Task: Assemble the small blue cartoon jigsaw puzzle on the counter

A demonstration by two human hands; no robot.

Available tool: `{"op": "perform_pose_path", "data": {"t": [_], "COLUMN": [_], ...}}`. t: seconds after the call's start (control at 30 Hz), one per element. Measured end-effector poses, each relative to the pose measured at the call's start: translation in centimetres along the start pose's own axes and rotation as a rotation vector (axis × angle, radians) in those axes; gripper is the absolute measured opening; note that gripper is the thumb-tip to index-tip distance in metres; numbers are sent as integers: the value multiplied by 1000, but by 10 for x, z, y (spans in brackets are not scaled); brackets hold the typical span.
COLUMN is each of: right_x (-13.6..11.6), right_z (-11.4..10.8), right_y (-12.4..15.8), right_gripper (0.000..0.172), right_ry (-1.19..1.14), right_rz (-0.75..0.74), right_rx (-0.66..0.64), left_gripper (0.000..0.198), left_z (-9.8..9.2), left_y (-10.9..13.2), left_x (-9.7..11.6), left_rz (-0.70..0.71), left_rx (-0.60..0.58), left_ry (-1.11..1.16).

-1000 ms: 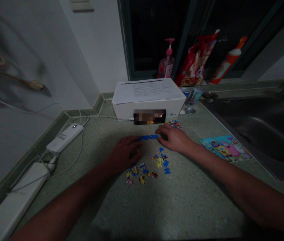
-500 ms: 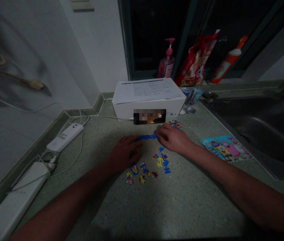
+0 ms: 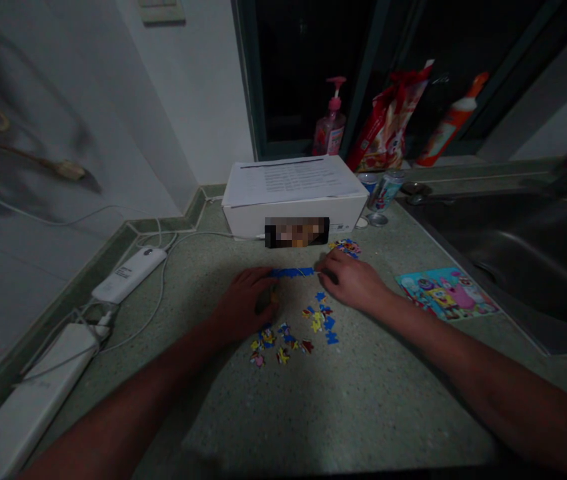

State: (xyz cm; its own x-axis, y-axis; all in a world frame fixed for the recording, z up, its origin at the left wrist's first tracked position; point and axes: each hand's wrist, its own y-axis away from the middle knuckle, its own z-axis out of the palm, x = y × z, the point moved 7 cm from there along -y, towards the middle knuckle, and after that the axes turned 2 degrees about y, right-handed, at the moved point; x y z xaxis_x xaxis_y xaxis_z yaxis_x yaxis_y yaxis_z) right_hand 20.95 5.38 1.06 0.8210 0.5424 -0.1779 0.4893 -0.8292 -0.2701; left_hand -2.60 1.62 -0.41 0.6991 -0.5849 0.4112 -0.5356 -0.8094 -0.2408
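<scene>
A short row of joined blue puzzle pieces [image 3: 292, 272] lies on the green speckled counter [image 3: 363, 400]. My left hand [image 3: 243, 303] rests at the row's left end, fingers curled down onto the counter. My right hand [image 3: 351, 280] is at its right end, fingertips pinched against the last piece. Several loose colourful pieces [image 3: 293, 333] are scattered just below both hands. A small cluster of pieces [image 3: 346, 247] lies behind my right hand.
A white box [image 3: 293, 197] with a printed sheet on top stands behind the puzzle. A cartoon picture card [image 3: 446, 293] lies right, beside a steel sink [image 3: 523, 253]. Power strips and cables [image 3: 113, 287] run along the left wall. Bottles, a can and a bag stand by the window.
Both hands stay at the ends of the blue row; my right hand has shifted slightly and its fingers closed in on the row's right end. The view moved a little.
</scene>
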Motion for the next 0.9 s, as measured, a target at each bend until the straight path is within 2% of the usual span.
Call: {"op": "perform_pose_path", "data": {"t": [0.27, 0.9], "right_x": [0, 0], "right_z": [5, 11], "right_y": [0, -7], "right_gripper": [26, 25], "right_ry": [-26, -18], "right_rz": [4, 4], "right_rx": [-21, 27], "left_gripper": [43, 44], "left_z": [0, -1], "left_y": [-1, -1], "left_x": [1, 0], "left_rz": [-4, 6], "left_rx": [-23, -25], "left_ry": [-16, -43]}}
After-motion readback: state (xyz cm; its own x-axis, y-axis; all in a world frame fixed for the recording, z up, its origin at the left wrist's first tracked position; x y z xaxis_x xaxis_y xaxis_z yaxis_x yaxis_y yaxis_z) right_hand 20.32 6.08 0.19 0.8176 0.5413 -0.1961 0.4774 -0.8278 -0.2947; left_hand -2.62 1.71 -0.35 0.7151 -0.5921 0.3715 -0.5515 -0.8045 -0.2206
